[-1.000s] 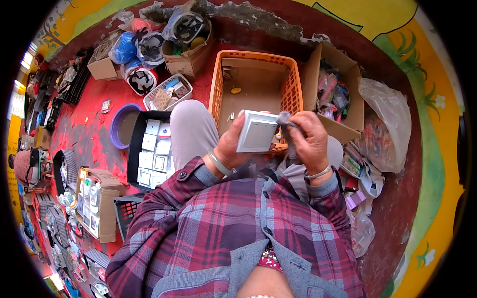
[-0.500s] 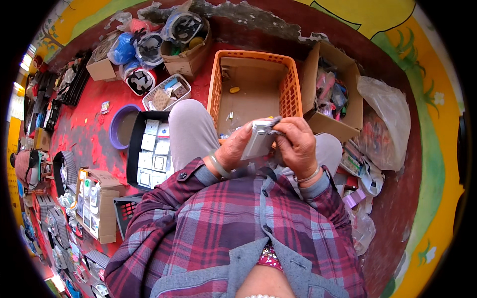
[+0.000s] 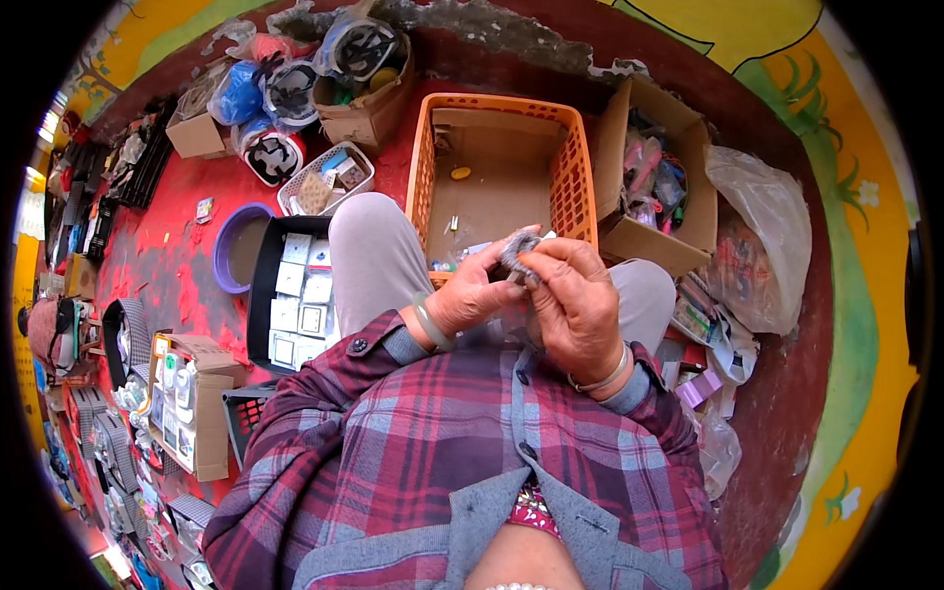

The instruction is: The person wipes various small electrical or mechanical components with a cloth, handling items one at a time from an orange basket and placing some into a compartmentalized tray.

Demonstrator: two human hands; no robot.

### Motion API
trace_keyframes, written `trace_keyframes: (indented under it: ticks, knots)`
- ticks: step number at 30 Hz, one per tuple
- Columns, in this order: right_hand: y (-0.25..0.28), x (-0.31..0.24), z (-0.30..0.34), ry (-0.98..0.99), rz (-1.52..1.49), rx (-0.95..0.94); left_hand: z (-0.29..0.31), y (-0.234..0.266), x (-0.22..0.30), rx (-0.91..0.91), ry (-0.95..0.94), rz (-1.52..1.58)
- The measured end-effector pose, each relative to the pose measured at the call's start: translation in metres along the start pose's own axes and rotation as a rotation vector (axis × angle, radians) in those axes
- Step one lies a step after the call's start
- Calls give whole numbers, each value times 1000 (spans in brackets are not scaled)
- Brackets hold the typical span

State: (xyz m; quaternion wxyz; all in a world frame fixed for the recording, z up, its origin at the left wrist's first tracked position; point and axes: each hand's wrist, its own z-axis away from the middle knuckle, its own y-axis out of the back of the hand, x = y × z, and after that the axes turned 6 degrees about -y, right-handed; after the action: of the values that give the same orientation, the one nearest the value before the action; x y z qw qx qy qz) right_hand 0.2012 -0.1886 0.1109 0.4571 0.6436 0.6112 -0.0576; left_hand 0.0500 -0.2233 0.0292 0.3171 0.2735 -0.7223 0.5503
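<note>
My left hand (image 3: 466, 297) and my right hand (image 3: 580, 313) meet between my knees, in front of the orange crate. A small grey, crumpled, cloth-like piece (image 3: 517, 258) is pinched between them. My right thumb and fingers close on it from the right, and the left fingers and thumb grip it from the other side. The pale flat box held earlier is hidden or turned edge-on; I cannot make out where it is now. A bangle circles each wrist.
Ahead stands the orange plastic crate (image 3: 417, 187), cardboard-lined, with a few small bits inside. To its right is an open cardboard box (image 3: 678, 241) of bagged items. On the left are a black tray (image 3: 258, 324) of small white boxes, a purple basin (image 3: 228, 246) and a white basket (image 3: 364, 185).
The pale flat box in my left hand has dropped out of sight. The grey piece has shifted slightly left and sits between both hands, with my left fingers now on it.
</note>
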Motion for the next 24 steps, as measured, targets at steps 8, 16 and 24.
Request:
trace_keyframes:
  ticks: [8, 16, 24]
  knots:
    - [-3, 38, 8, -129, 0, 62, -1, 6, 5, -44, -2, -148]
    - [-8, 35, 4, 17, 69, 63, 2, 7, 4, -26, -11, 129]
    - [19, 109, 16, -955, -1001, 185, -10, 14, 28, 239, 89, 702]
